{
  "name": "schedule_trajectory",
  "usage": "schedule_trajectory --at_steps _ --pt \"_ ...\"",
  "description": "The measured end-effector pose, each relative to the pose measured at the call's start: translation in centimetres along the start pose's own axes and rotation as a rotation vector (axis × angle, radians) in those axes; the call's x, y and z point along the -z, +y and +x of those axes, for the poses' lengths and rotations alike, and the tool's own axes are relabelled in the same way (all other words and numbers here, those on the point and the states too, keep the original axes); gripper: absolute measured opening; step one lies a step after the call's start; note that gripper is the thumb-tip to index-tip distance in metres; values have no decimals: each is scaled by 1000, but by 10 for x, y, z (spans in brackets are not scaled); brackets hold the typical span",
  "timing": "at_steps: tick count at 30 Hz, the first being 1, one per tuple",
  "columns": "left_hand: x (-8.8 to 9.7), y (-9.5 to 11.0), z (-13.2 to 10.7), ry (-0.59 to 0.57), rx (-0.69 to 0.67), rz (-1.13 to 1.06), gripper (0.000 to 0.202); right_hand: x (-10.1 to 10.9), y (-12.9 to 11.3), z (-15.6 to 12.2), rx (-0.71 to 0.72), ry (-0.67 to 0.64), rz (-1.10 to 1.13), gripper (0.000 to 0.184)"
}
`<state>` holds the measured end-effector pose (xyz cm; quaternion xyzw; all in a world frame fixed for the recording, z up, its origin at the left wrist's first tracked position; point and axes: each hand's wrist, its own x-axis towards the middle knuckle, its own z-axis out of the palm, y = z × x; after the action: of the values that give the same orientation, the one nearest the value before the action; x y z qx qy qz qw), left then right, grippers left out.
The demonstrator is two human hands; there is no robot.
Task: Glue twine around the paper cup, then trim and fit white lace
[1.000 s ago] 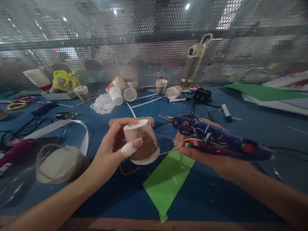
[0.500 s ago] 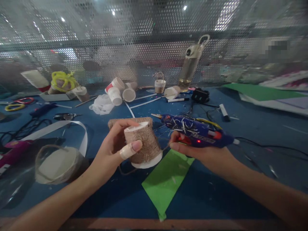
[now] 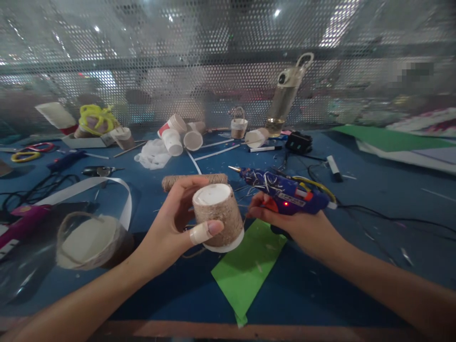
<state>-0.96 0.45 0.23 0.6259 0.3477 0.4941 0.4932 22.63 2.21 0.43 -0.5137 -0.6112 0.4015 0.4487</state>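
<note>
Left fingers (image 3: 187,184) clasped a twine-wrapped cup (image 3: 219,209), right fingers (image 3: 266,216) a glue gun (image 3: 281,185); wrapping seemed underway, next needing steady turning.

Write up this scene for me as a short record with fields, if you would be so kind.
Left hand: holds a twine-wrapped cup, white end up, slightly tilted
Left thumb: pale wrap around it
Right hand: grips a glue gun
Nozzle: apart from the cup
Gun light: lit red
Behind the cup: twine roll lying on its side
On the table: green paper
At left: basket with twine handle
At back: bottle
</note>
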Motion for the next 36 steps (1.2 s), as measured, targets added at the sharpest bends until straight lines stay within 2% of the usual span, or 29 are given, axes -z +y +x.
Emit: schedule_trajectory --at_steps 2,4,8,13,15,19,23,25,31,36 --pt "0 1 -1 5 0 29 52 1 6 3 -57 -57 139 28" --pt "-1 2 -1 -8 8 53 55 1 12 5 -78 -89 179 29" --pt "0 2 0 -49 -5 74 58 1 15 5 -7 -122 121 25" --pt "2 0 4 -39 -16 52 50 6 8 0 120 -155 -45 27" --pt "2 0 5 -45 2 42 49 8 8 -2 98 -174 -79 33" --pt "2 1 6 -54 33 41 48 9 8 -3 38 -130 -68 46" --pt "4 -1 6 21 63 10 45 8 1 -4 162 -234 -36 25" --pt "4 -2 6 57 83 -26 42 8 -3 -4 202 -266 -20 20" --pt "4 -5 6 49 100 -75 47 7 -4 -7 230 -330 39 22" --pt "2 -3 6 115 127 -66 50 7 -2 -11 265 -279 -18 20"
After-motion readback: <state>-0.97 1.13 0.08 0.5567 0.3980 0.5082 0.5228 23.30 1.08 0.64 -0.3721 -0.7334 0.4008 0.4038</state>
